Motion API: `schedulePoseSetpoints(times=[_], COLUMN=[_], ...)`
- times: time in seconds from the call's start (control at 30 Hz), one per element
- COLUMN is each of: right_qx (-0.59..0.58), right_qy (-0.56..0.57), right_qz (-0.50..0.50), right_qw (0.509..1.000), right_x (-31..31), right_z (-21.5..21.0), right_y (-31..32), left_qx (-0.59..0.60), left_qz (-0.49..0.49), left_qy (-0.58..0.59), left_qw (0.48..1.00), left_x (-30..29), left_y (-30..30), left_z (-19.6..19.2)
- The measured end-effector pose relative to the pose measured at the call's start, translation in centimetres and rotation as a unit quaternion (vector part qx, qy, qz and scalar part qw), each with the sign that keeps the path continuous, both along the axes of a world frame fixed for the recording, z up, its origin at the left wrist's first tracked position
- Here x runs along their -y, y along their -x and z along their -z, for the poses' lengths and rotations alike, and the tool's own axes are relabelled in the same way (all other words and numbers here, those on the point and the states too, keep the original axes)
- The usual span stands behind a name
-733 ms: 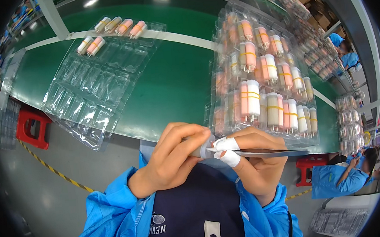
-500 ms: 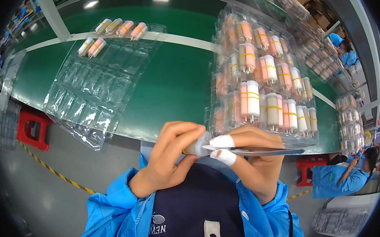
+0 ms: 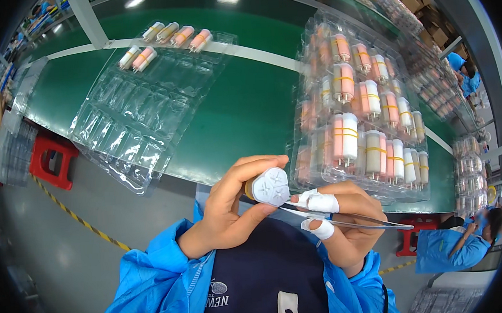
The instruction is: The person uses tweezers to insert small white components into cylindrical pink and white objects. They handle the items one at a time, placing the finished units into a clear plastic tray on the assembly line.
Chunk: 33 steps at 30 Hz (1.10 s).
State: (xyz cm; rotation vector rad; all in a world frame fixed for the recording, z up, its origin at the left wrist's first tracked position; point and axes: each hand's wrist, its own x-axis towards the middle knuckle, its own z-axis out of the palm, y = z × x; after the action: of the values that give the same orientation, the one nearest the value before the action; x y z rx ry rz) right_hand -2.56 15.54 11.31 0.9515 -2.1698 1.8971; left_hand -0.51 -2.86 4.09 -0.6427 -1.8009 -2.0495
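In front of my chest, my left hand (image 3: 222, 208) is closed round a bundle of tubes (image 3: 272, 187). The bundle's pale grey, three-lobed end faces up, with star-like marks on it; the rest is mostly hidden in my palm. My right hand (image 3: 351, 222) holds a pair of metal tweezers (image 3: 372, 222) between thumb and fingers, with white tape on the thumb and a finger. The tweezers' tips are spread a little and lie close beside the lower right of the grey end; I cannot tell if they touch it.
A clear plastic tray (image 3: 137, 109) lies on the green bench (image 3: 230, 111) at left, with several banded tube bundles (image 3: 181, 36) at its far end. Stacked trays of pink, white and grey bundles (image 3: 373, 154) stand at right. A red stool (image 3: 53, 161) is beside the bench; a co-worker (image 3: 458, 246) sits at right.
My left hand has turned the bundle so its grey end now shows fully. The tweezers' tips have come away from the top of that end to its lower right. The whole view has shifted slightly.
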Motion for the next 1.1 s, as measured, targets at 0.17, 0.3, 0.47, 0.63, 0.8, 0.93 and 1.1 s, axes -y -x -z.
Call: schedulePoseSetpoints(times=[0.17,0.3,0.47,0.63,0.8,0.93,1.1], right_qx=[0.029,0.022,0.005,-0.015,-0.032,-0.027,-0.026], right_qy=[0.037,0.037,0.015,0.005,0.011,0.014,0.005], right_qz=[0.026,0.039,0.03,0.016,0.015,0.02,0.023], right_qw=[0.999,0.998,0.999,1.0,0.999,0.999,0.999], right_x=[0.3,0.4,0.5,0.5,0.5,0.5,0.4], right_z=[0.6,0.6,0.7,0.6,0.6,0.6,0.4], right_y=[-0.2,-0.1,0.1,0.4,0.5,0.6,0.7], left_qx=[-0.043,-0.058,-0.099,-0.109,-0.084,-0.078,-0.047], left_qz=[-0.048,-0.076,-0.097,-0.097,-0.09,-0.078,-0.055], left_qy=[0.04,0.099,0.132,0.134,0.087,0.086,0.073], left_qw=[0.997,0.991,0.981,0.98,0.989,0.99,0.995], left_x=[-0.4,-0.4,-0.3,0.0,-0.3,-0.2,-0.2], left_y=[0.1,-0.3,-0.2,0.0,-0.3,-0.3,-0.5], left_z=[0.7,1.0,0.6,0.3,0.2,0.1,-0.1])
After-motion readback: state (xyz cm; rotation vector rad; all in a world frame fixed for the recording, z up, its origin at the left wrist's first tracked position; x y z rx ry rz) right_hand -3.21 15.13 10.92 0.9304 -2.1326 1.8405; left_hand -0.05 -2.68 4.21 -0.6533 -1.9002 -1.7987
